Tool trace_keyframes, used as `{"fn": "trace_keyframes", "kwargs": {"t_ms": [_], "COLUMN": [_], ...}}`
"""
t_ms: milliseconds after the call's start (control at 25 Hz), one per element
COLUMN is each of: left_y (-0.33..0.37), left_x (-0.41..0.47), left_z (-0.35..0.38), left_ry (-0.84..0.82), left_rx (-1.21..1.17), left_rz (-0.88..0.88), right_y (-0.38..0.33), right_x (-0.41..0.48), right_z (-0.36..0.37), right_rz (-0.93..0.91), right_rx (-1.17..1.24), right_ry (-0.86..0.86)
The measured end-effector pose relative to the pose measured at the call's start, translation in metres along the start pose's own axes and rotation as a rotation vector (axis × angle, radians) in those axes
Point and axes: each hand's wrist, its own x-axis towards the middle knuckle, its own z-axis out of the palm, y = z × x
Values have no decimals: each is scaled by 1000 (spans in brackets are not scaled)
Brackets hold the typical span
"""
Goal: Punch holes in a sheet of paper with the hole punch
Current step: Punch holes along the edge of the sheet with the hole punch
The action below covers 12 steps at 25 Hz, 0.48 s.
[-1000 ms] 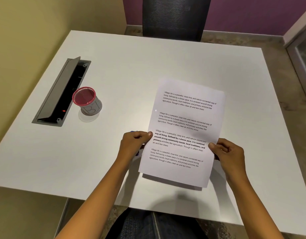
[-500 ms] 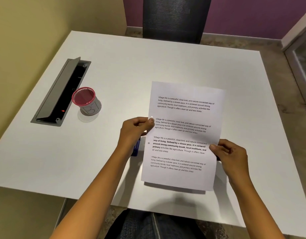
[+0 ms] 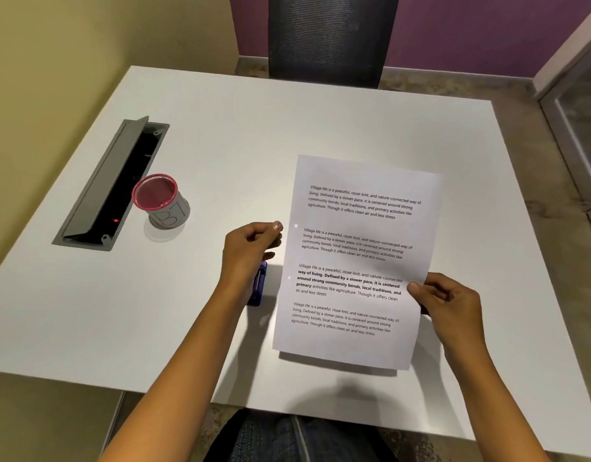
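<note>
Now your right hand (image 3: pixel 450 305) pinches the sheet of paper (image 3: pixel 354 261) by its right edge above the tabletop (image 3: pixel 254 128); your left hand (image 3: pixel 250 251), fingers loosely curled and empty, hovers over the blue hole punch (image 3: pixel 258 288), just beside the sheet's two-holed left edge.

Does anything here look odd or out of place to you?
Only small things. The sheet of paper lies askew to the table edge, with two punched holes along its left margin. The cable hatch in the tabletop stands open, and the red mesh cup beside it looks empty. Nothing spilled or torn.
</note>
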Motion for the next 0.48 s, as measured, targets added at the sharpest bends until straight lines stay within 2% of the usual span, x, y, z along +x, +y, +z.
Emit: {"fn": "trace_keyframes", "kwargs": {"t_ms": [280,480], "left_y": [-13,-17], "left_x": [-7,6], "left_z": [11,28], "left_ry": [-121,-62], "left_rx": [154,269], "left_rz": [-50,-14], "right_y": [5,3], "right_x": [6,23], "right_z": [-10,-20], "right_rz": [7,42], "right_rx": [22,45], "right_ry": [22,76]}}
